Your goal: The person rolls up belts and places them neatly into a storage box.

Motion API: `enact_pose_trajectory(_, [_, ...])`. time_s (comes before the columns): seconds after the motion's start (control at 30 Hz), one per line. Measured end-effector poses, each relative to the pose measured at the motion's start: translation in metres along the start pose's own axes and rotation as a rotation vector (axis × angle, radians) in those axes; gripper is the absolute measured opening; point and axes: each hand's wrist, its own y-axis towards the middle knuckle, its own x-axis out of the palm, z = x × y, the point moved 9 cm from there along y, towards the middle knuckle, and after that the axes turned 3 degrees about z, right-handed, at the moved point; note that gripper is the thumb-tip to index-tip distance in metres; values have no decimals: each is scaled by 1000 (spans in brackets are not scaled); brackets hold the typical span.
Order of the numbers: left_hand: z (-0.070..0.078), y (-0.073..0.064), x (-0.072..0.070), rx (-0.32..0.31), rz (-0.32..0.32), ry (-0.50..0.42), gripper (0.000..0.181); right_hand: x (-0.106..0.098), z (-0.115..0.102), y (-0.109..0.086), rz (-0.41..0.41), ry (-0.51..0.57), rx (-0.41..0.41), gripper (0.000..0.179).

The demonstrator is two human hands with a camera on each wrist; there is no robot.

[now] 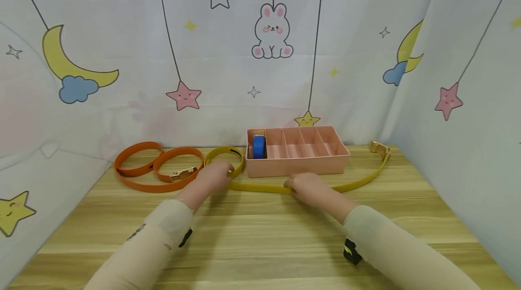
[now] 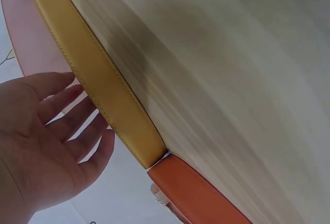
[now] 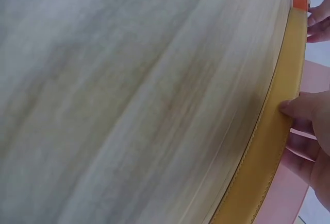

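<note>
A yellow belt (image 1: 260, 187) stands on its edge along the table, its left end coiled into a loop and its gold buckle (image 1: 380, 149) at the far right. My left hand (image 1: 217, 176) is at the loop, fingers loosely bent, with fingertips right at the belt's upper edge in the left wrist view. Farther right, my right hand (image 1: 310, 189) pinches the belt's straight stretch, thumb on the near face and fingers behind it. An orange belt (image 1: 158, 187), coiled in two loops with a gold buckle (image 1: 183, 173), lies left of my left hand.
Behind my hands sits a pink divided box (image 1: 297, 166); a rolled blue belt (image 1: 258, 146) fills its leftmost compartment. A printed white cloth (image 1: 228, 64) rises at the back and sides of the wooden table (image 1: 252, 244).
</note>
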Motion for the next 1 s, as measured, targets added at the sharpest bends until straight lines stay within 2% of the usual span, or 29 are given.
enact_pose_trajectory(0.1, [-1, -4, 0, 11, 18, 15, 28, 0, 1, -3, -2, 25, 5, 16])
enact_pose_trajectory(0.3, [6, -11, 3, 29, 28, -14, 25, -1, 1, -20, -46, 73, 16, 17])
enact_pose_trajectory(0.57, [14, -32, 4, 138, 84, -28, 16, -5, 0, -40, -23, 103, -45, 17])
enact_pose_trajectory(0.7, [13, -43, 6, 159, 94, -45, 14, -7, 0, -50, -18, 122, -73, 18])
enact_pose_trajectory(1.0, [11, -62, 10, 143, 33, -97, 11, -19, -1, -70, 1, 164, -176, 16])
